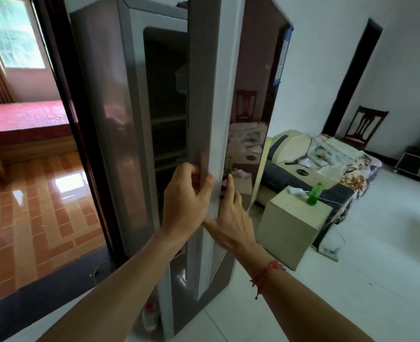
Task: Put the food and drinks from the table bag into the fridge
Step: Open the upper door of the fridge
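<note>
A tall grey-brown fridge (105, 99) stands in front of me with its upper door (205, 82) swung partly open, edge toward me. The dark inside (167, 107) shows bare shelves. My left hand (185, 201) is curled around the door's edge at mid height. My right hand (228, 218) lies flat against the door's glossy outer face, fingers pointing up. A red string bracelet (265, 272) is on my right wrist. The table bag is not in view. A green bottle (313, 193) stands on a beige box to the right.
A beige box table (288, 228) sits right of the fridge, with a sofa piled with blankets (327, 156) behind it. A dark doorway (352, 77) and wooden chair (365, 129) stand at the far wall. Left, a doorway opens onto an orange tiled floor (38, 206).
</note>
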`<state>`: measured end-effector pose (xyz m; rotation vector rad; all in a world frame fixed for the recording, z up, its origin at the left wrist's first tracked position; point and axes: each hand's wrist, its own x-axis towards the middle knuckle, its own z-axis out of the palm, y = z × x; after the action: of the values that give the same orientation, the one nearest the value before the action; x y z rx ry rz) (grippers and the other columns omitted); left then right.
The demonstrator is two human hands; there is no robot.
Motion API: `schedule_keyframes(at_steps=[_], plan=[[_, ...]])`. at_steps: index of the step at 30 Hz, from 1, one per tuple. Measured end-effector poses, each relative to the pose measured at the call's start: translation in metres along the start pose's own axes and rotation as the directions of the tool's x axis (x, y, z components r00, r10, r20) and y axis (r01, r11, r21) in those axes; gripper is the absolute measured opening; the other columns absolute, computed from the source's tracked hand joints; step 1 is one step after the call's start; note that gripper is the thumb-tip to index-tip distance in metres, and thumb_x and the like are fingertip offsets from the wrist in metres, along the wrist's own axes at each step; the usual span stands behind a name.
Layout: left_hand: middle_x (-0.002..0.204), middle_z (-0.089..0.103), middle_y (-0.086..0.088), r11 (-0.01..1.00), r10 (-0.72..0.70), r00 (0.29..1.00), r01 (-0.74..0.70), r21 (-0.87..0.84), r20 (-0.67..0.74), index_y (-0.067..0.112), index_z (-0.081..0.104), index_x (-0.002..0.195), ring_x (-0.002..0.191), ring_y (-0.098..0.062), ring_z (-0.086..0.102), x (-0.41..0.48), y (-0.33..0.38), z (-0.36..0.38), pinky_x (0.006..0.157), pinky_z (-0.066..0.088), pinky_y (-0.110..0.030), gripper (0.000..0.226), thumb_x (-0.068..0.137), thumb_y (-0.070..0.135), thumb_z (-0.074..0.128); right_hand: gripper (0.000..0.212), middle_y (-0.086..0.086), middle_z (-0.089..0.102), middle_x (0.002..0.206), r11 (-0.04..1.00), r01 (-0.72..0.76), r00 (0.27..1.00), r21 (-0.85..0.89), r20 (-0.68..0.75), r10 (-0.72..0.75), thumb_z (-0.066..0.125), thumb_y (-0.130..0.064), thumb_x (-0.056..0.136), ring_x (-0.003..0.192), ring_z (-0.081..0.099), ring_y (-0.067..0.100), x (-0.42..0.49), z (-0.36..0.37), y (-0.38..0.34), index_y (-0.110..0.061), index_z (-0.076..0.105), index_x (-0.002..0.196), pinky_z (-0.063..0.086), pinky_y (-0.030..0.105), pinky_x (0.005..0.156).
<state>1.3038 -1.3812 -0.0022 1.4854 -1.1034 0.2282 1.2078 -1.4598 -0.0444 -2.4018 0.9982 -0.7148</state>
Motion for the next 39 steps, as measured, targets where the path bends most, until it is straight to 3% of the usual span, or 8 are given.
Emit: schedule_keyframes(at_steps=[5, 10, 14, 18, 24, 31, 39], plan=[[0.105, 0.061, 0.005, 0.993, 0.098, 0.991, -0.092, -0.07, 0.094, 0.013, 0.056, 0.104, 0.092, 0.016, 0.059, -0.013, 0.016, 0.014, 0.069, 0.048, -0.004, 0.019, 0.094, 0.029, 0.061, 0.123, 0.009, 0.028, 0.158, 0.999, -0.001, 0.999, -0.039, -0.035, 0.0, 0.057, -0.082, 0.077, 0.125, 0.053, 0.024, -0.016, -0.023, 0.017, -0.025, -0.015, 0.159, 0.051, 0.03, 0.088], [0.098, 0.058, 0.009, 0.971, 0.235, 0.959, -0.226, -0.072, 0.159, 0.021, 0.058, 0.097, 0.088, 0.006, 0.06, -0.02, 0.022, 0.023, 0.072, 0.048, -0.006, 0.007, 0.096, 0.027, 0.059, 0.112, 0.007, 0.032, 0.154, 0.999, -0.007, 0.998, -0.043, -0.056, 0.005, 0.062, -0.066, 0.085, 0.118, 0.054, 0.02, -0.034, -0.047, 0.039, -0.025, -0.01, 0.16, 0.047, 0.025, 0.085], [0.098, 0.058, 0.001, 0.965, 0.258, 0.95, -0.261, -0.008, 0.177, 0.017, 0.061, 0.095, 0.082, -0.004, 0.059, -0.021, 0.024, 0.032, 0.07, 0.048, -0.011, 0.021, 0.097, 0.035, 0.051, 0.104, 0.005, 0.041, 0.151, 0.999, -0.009, 0.997, -0.048, -0.079, 0.005, 0.055, -0.06, 0.079, 0.115, 0.055, 0.019, -0.047, -0.069, 0.058, -0.025, 0.001, 0.161, 0.053, 0.028, 0.089], [0.112, 0.055, -0.009, 0.962, 0.254, 0.945, -0.269, 0.053, 0.204, 0.01, 0.064, 0.105, 0.1, -0.018, 0.057, -0.018, 0.025, 0.045, 0.079, 0.052, -0.025, 0.029, 0.09, 0.033, 0.056, 0.096, 0.001, 0.051, 0.136, 0.999, -0.04, 0.994, -0.032, -0.104, 0.036, 0.05, -0.062, 0.076, 0.11, 0.057, 0.016, -0.06, -0.094, 0.08, -0.027, 0.017, 0.158, 0.057, 0.034, 0.09], [0.134, 0.048, -0.011, 0.943, 0.243, 0.883, -0.312, 0.116, 0.401, 0.015, 0.056, 0.128, 0.126, -0.025, 0.047, -0.014, 0.019, 0.075, 0.097, 0.046, -0.034, 0.044, 0.088, 0.03, 0.065, 0.077, 0.0, 0.053, 0.123, 0.992, -0.128, 0.976, -0.016, -0.18, 0.123, 0.056, -0.049, 0.08, 0.103, 0.057, 0.019, -0.082, -0.134, 0.111, -0.027, 0.032, 0.149, 0.053, 0.03, 0.083], [0.138, 0.05, -0.014, 0.922, 0.273, 0.792, -0.378, 0.087, 0.546, 0.012, 0.051, 0.136, 0.125, -0.031, 0.05, -0.019, 0.031, 0.121, 0.099, 0.047, -0.039, 0.055, 0.09, 0.043, 0.051, 0.062, 0.01, 0.06, 0.119, 0.952, -0.305, 0.922, -0.028, -0.258, 0.288, 0.066, -0.034, 0.092, 0.1, 0.064, 0.03, -0.094, -0.176, 0.155, -0.031, 0.029, 0.143, 0.06, 0.046, 0.084], [0.138, 0.048, -0.014, 0.856, 0.383, 0.7, -0.514, 0.053, 0.603, 0.013, 0.052, 0.137, 0.127, -0.031, 0.045, -0.016, 0.049, 0.168, 0.103, 0.042, -0.041, 0.058, 0.091, 0.049, 0.043, 0.089, 0.015, 0.046, 0.147, 0.916, -0.395, 0.851, 0.064, -0.349, 0.392, 0.064, -0.028, 0.095, 0.123, 0.056, 0.031, -0.103, -0.207, 0.178, -0.027, 0.003, 0.161, 0.053, 0.042, 0.098]])
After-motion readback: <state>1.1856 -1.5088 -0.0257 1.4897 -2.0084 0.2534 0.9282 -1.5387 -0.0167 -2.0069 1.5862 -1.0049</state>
